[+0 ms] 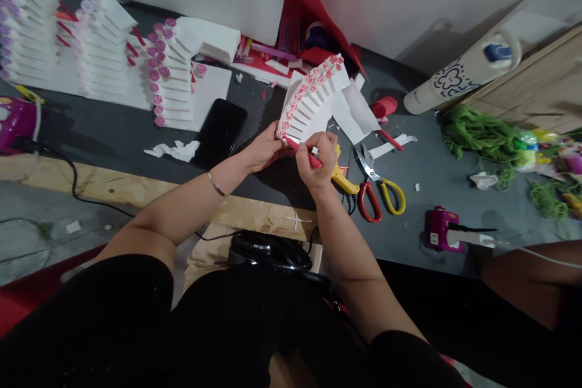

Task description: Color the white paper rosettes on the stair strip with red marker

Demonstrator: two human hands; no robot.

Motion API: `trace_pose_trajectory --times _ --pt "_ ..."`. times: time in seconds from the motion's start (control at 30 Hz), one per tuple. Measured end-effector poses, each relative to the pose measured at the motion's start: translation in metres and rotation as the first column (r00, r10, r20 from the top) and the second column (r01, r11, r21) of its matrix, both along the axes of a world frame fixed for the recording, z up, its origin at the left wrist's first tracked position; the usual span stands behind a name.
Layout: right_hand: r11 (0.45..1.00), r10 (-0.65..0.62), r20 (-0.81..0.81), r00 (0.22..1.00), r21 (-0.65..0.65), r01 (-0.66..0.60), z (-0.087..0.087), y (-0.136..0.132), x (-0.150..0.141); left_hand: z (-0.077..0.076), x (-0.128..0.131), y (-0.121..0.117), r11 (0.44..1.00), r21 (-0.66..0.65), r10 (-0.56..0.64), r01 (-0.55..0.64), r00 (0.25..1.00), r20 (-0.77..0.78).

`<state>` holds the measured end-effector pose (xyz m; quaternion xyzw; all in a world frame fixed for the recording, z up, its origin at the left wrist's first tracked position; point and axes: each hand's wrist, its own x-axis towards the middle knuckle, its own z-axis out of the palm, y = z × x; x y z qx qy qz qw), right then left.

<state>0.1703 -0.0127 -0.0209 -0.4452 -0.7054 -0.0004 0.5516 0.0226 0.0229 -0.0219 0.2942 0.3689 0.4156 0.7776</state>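
The right hand pinches a red stick against the lower end of a fan-shaped white foam piece edged with pink flowers, which the left hand grips, fingers curled. Red-and-yellow scissors lie just right, a black phone just far-left.

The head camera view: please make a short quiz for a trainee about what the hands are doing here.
1. True or false: the left hand holds the white fan-shaped piece.
2. Which hand pinches the red stick? A: left hand. B: right hand. C: neither hand.
3. Fill in the word: in this view, the scissors with red and yellow handles lie to the ___ of the black phone.

Key: 1. True. 2. B. 3. Right.
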Motion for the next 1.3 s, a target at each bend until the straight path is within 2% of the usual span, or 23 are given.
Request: trace_pose_trajectory --times 0.13,0.23,0.5,0.77,1.03,1.13,1.3 --pt "0.998 -0.027 -0.006 1.0 0.055 0.027 -0.0008 0.0006 -0.0008 -0.0007 0.0007 0.0003 1.0 0.002 0.001 -0.001 1.0 0.005" --pt "0.998 -0.051 0.022 0.998 0.023 0.051 -0.0013 0.0009 -0.0007 -0.0011 0.001 0.0004 1.0 0.009 -0.003 0.003 1.0 -0.005" --pt "0.998 -0.046 0.033 0.998 0.039 0.044 0.0001 -0.0005 -0.0001 0.0008 0.0018 -0.0018 1.0 -0.006 0.007 -0.007 1.0 -0.009" --pt "0.997 -0.03 0.024 0.999 0.067 0.029 0.0011 -0.0015 -0.0009 -0.0037 0.0014 -0.0007 1.0 -0.004 -0.012 0.012 1.0 0.011" --pt "0.998 -0.027 0.012 1.0 0.055 0.026 0.0002 -0.001 -0.0016 -0.003 0.0005 -0.0015 1.0 -0.005 -0.01 0.01 1.0 0.0" --pt "0.998 -0.065 0.041 0.997 0.016 0.064 -0.0009 -0.0008 -0.0018 -0.003 0.0 -0.0021 1.0 -0.002 -0.01 0.01 1.0 0.001" --pt "0.999 -0.039 0.044 0.998 -0.019 0.04 0.0007 -0.002 0.0005 -0.0072 -0.0007 -0.001 0.999 0.024 -0.023 0.024 0.999 -0.027"
